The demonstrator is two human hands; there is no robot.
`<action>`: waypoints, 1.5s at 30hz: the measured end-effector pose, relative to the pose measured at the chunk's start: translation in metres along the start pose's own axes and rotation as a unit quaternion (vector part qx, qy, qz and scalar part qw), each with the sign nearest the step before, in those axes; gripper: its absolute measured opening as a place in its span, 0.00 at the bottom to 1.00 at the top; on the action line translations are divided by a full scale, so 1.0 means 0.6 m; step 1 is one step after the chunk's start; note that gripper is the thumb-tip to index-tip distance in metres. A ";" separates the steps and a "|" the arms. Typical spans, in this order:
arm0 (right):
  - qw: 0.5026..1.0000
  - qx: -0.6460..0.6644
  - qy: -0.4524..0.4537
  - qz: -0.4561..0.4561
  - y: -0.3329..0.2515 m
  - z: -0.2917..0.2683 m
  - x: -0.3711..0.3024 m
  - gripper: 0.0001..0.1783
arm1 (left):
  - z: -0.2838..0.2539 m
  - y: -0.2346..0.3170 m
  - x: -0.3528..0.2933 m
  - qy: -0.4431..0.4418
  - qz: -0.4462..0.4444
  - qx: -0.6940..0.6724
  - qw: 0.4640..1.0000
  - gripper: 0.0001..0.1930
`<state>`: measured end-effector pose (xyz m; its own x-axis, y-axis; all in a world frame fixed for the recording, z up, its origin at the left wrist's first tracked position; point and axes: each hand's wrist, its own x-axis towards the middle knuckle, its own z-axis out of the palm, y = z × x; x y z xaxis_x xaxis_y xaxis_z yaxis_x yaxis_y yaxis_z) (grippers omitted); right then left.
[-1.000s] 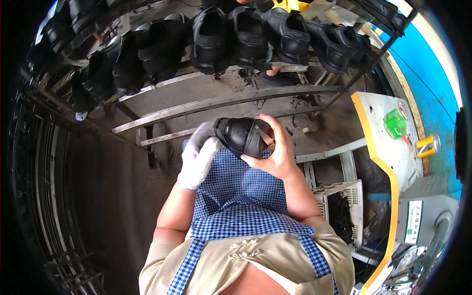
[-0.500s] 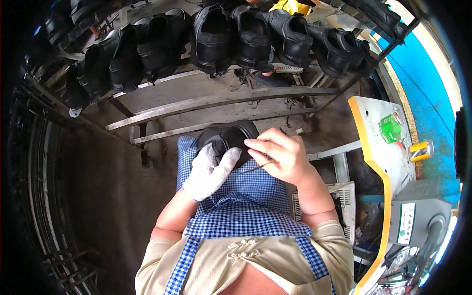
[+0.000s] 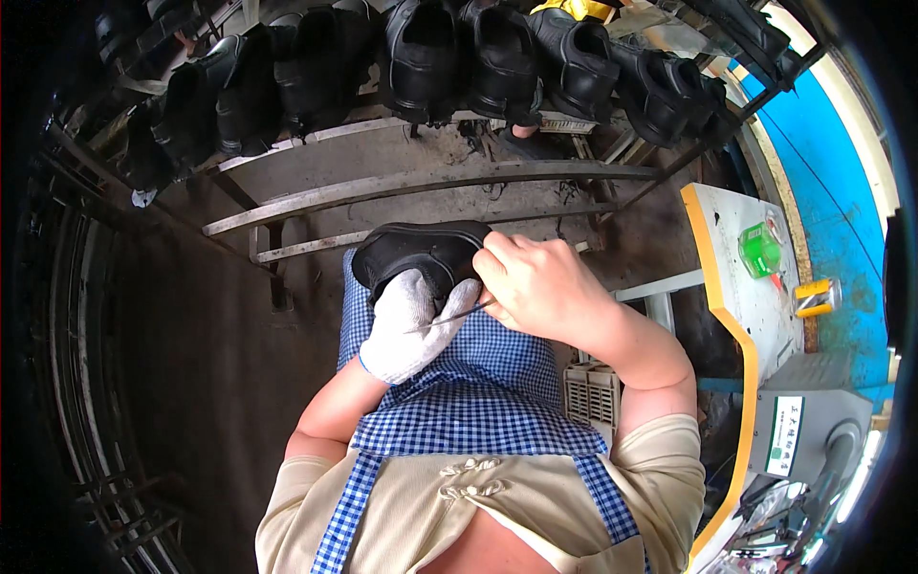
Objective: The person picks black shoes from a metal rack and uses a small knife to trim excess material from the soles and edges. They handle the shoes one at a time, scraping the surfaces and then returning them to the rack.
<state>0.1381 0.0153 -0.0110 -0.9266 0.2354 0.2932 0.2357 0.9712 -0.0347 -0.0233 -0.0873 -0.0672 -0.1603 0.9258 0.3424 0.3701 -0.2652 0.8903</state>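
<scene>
A black shoe rests over my lap on a blue checked apron. My left hand, in a white knit glove, is closed on it, with some fingers out of sight in the opening. Bare, my right hand is closed at the shoe's right edge, its fingertips touching the rim. A thin dark pointed tool sticks out from under the right fingers and passes across the gloved thumb. What the fingertips pinch at the shoe's edge is too small to make out.
Several black shoes stand in a row on a metal rack ahead. To the right, a white worktable with a yellow edge carries a green container, a yellow can and a grey machine. Below it sits a pale plastic basket.
The shoe has turned and shifted slightly left, its side now facing up. My right hand has closed in on its edge, with the elbow swung outward.
</scene>
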 end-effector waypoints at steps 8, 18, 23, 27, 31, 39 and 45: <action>0.990 0.090 0.110 -0.017 0.016 0.023 -0.013 0.13 | -0.008 -0.001 -0.007 -0.042 -0.024 -0.044 0.998 0.10; 0.975 0.183 0.120 -0.047 0.031 0.031 -0.027 0.12 | 0.006 -0.007 -0.027 -0.053 -0.086 -0.081 0.992 0.13; 0.967 0.214 0.132 -0.040 0.032 0.032 -0.033 0.12 | 0.007 -0.008 -0.032 -0.066 -0.156 -0.121 0.978 0.16; 0.967 0.218 0.132 -0.030 0.033 0.034 -0.039 0.11 | 0.018 -0.011 -0.037 -0.041 -0.138 -0.154 0.978 0.17; 0.978 0.169 0.126 -0.002 0.027 0.025 -0.047 0.09 | 0.014 -0.006 -0.034 -0.040 -0.131 -0.126 0.983 0.16; 0.978 -0.086 0.185 -0.049 -0.001 0.042 -0.053 0.11 | 0.014 0.012 -0.022 0.014 -0.117 -0.016 0.993 0.12; 0.971 -0.053 0.233 -0.018 -0.003 0.066 -0.044 0.07 | 0.019 -0.014 -0.033 0.043 -0.093 -0.009 0.995 0.11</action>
<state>0.1506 0.0090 -0.0563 -0.7069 0.1356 0.6942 0.2584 0.9631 0.0750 -0.0127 -0.1000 -0.0849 -0.3033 0.9329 0.1942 0.3100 -0.0961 0.9459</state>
